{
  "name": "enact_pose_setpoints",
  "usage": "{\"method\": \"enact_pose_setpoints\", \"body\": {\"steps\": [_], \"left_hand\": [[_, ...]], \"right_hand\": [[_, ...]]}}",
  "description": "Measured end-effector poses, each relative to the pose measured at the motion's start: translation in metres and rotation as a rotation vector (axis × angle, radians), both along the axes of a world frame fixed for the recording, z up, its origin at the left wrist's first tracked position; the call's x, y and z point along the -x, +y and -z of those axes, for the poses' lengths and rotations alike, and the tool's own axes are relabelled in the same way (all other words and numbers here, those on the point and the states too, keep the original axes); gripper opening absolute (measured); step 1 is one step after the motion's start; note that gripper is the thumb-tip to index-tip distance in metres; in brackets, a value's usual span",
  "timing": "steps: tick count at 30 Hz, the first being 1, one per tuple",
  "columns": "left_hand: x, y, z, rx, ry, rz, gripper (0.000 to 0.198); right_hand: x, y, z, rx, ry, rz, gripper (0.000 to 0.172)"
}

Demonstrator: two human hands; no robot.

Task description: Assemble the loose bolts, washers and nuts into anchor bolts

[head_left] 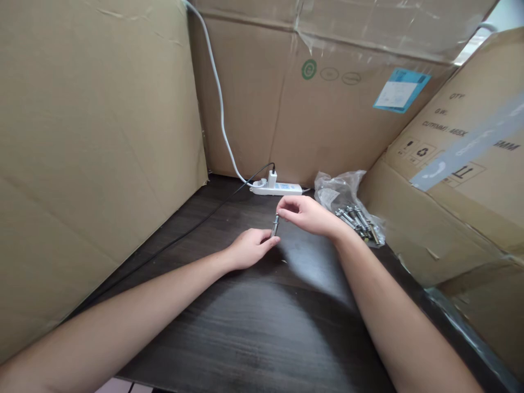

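A silver metal expansion bolt (275,225) stands nearly upright, tilted a little, between my two hands above the dark tabletop. My left hand (251,247) pinches its lower end between thumb and fingers. At the top end, the thumb and fingertips of my right hand (301,212) are closed on its tip; whether a small nut or washer is under them is too small to tell. Right of my right hand, several similar bolts (358,221) lie in and on a clear plastic bag (339,188).
Behind my hands sits a white power strip (282,189) with a charger plug (272,178). A black cable (196,225) runs across the dark table (229,333) to the left. Cardboard boxes stand at the left (98,136), back (254,87) and right (454,218).
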State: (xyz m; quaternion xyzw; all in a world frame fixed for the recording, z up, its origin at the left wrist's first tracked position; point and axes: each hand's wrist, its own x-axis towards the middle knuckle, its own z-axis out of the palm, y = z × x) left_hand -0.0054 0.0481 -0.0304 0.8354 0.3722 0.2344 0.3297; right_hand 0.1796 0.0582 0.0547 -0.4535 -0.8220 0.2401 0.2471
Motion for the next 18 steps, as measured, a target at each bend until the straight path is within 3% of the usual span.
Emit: {"method": "enact_pose_setpoints", "body": {"steps": [6,9,14,18], "left_hand": [[0.000,0.001,0.001,0.008,0.001,0.004,0.043],[0.000,0.000,0.000,0.013,-0.020,-0.001,0.042],[0.000,-0.002,0.001,0.029,-0.041,0.000,0.042],[-0.001,-0.002,0.000,0.001,-0.019,-0.017,0.044]], "right_hand": [[-0.003,0.003,-0.002,0.030,0.025,-0.037,0.016],[-0.011,0.013,0.008,-0.038,0.018,0.035,0.017],[-0.032,0.039,0.057,-0.245,-0.092,0.429,0.021],[-0.039,0.050,0.092,-0.257,-0.201,0.525,0.031]]}}
